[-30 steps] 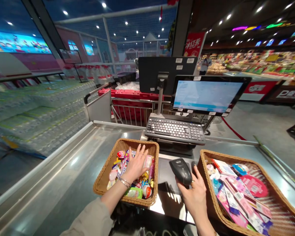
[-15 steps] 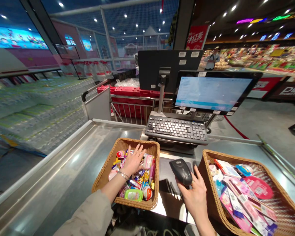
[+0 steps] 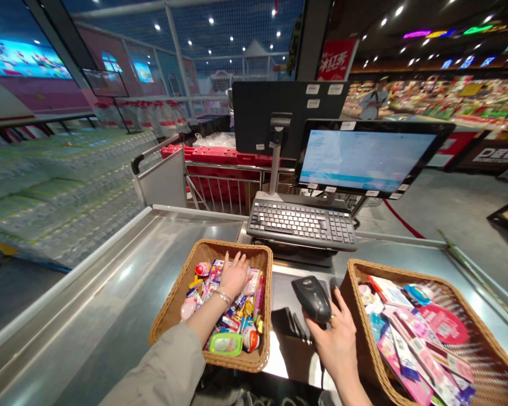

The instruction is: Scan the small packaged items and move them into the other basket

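Note:
My left hand (image 3: 235,278) reaches into the left wicker basket (image 3: 173,307), fingers spread, palm down over small packaged goods; whether it touches them I cannot tell. Around it lie a green-framed pack (image 3: 226,344), a red-and-white egg-shaped toy (image 3: 250,338), a pink tube-like pack (image 3: 258,299) and several wrapped items. A black barcode scanner (image 3: 311,299) is in my right hand (image 3: 336,338), held between the two baskets with its head pointing up and left.
Right of the scanner stands another wicker basket (image 3: 406,270) with boxes and a round pink card (image 3: 444,324). Beyond the baskets are a keyboard (image 3: 300,223) and a lit monitor (image 3: 364,160). A metal cart (image 3: 161,180) stands past the steel counter (image 3: 122,282).
My left hand has shifted slightly rightward relative to its basket, its fingers still spread. The left basket sits a little nearer and more to the left in view. My right hand keeps the scanner.

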Demonstrator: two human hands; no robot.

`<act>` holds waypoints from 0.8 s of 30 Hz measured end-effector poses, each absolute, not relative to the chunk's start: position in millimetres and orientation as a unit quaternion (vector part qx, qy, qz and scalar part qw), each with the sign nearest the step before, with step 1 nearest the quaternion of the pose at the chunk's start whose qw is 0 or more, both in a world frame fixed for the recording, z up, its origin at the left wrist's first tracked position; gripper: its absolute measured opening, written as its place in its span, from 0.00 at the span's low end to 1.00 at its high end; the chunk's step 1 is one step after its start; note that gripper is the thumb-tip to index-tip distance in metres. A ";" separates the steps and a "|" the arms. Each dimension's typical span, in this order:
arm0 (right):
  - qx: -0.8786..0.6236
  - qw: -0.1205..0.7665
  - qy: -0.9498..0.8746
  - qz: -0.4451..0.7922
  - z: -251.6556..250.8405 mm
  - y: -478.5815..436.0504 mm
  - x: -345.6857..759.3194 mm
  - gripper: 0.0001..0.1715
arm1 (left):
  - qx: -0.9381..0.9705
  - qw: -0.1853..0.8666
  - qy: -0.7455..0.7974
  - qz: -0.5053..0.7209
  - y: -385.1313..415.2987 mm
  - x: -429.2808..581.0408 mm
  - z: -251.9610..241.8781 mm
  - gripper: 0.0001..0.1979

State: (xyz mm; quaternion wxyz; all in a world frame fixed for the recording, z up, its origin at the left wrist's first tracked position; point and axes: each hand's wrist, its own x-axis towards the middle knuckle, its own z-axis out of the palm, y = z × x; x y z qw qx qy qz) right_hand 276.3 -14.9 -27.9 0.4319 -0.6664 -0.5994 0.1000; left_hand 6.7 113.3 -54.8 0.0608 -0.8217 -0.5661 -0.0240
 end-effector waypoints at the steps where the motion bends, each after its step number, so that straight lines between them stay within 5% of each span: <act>1: -0.668 0.431 -0.598 0.100 -28.3 -15.0 277.0 0.19 | -0.818 0.060 -0.572 -0.023 114.6 8.5 -56.7 0.23; 24: -0.661 0.430 -0.604 0.118 -24.9 -16.5 277.5 0.19 | -0.732 -0.001 -0.681 -0.014 94.6 15.8 -43.9 0.26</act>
